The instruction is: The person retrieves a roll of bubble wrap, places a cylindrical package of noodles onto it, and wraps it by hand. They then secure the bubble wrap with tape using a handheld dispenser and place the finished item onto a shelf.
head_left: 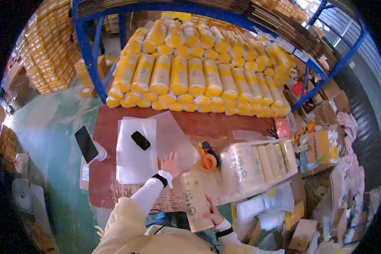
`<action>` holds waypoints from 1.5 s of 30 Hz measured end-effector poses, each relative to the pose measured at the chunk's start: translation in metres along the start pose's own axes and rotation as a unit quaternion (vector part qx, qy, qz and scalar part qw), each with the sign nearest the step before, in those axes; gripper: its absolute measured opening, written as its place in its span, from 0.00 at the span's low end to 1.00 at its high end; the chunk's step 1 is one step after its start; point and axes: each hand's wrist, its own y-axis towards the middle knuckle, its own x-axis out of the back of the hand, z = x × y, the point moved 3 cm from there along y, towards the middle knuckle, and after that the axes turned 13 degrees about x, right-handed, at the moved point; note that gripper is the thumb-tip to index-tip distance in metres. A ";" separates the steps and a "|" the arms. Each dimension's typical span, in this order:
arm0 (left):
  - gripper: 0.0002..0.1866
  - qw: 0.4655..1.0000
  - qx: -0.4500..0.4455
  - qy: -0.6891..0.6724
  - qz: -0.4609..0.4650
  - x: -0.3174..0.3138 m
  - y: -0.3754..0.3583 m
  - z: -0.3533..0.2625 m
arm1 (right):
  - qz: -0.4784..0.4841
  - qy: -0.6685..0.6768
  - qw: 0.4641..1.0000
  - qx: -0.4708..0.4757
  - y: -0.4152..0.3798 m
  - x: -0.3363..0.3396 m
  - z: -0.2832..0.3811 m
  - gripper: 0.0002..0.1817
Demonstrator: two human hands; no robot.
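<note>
Fingers of the right hand (213,215) wrap the lower end of a beige paper-wrapped cylindrical roll with green print (194,201); its long axis runs from lower centre of the frame up and slightly left, upper end over the reddish-brown wooden worktop (224,122) edge. Left hand (171,163) lies flat, fingers spread, on a translucent plastic sheet (173,139) just up-left of the roll's top and nearer to it. An orange tape dispenser (208,160) sits just right of that hand.
</note>
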 end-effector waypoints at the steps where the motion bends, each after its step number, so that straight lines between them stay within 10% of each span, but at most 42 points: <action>1: 0.27 1.000 -0.020 0.010 0.003 -0.009 0.000 -0.005 | -0.011 -0.009 1.000 0.020 -0.007 0.012 -0.008 0.54; 5: 0.22 0.965 0.052 0.039 0.254 -0.072 0.005 0.011 | -0.052 0.067 0.996 0.011 -0.032 0.015 0.001 0.55; 12: 0.13 0.962 -0.004 -0.196 0.191 -0.015 -0.006 -0.005 | -0.002 0.082 0.996 0.033 -0.005 0.027 -0.023 0.55; 16: 0.10 0.861 0.212 -0.413 0.209 0.052 -0.003 -0.007 | 0.034 0.065 0.997 0.037 0.019 0.005 -0.001 0.55; 20: 0.09 0.862 0.063 -0.472 0.173 0.079 -0.035 -0.022 | 0.060 -0.002 0.996 0.065 0.038 0.005 -0.014 0.56; 24: 0.09 0.528 0.364 -0.748 0.168 0.051 -0.046 0.005 | 0.050 -0.220 0.949 0.222 0.061 -0.023 0.001 0.57; 25: 0.12 0.601 0.375 -0.693 0.135 0.066 -0.042 0.000 | 0.038 -0.267 0.930 0.250 0.064 -0.032 0.006 0.57; 29: 0.26 0.505 0.385 -0.760 0.139 0.059 -0.035 0.012 | 0.020 -0.432 0.845 0.315 0.078 -0.060 0.015 0.58; 34: 0.37 0.631 0.180 -0.694 0.297 0.075 -0.036 0.020 | 0.009 -0.428 0.870 0.247 0.103 -0.048 -0.044 0.51; 38: 0.44 0.740 0.147 -0.564 0.336 0.073 -0.062 0.017 | 0.210 -0.527 0.821 0.066 0.105 -0.035 -0.075 0.43; 42: 0.44 0.762 0.146 -0.533 0.338 0.066 -0.079 0.021 | 0.175 -0.134 0.975 0.038 0.082 -0.031 -0.023 0.42; 45: 0.45 0.803 0.107 -0.491 0.320 0.064 -0.077 0.026 | 0.056 -0.272 0.913 0.297 0.080 -0.046 0.061 0.48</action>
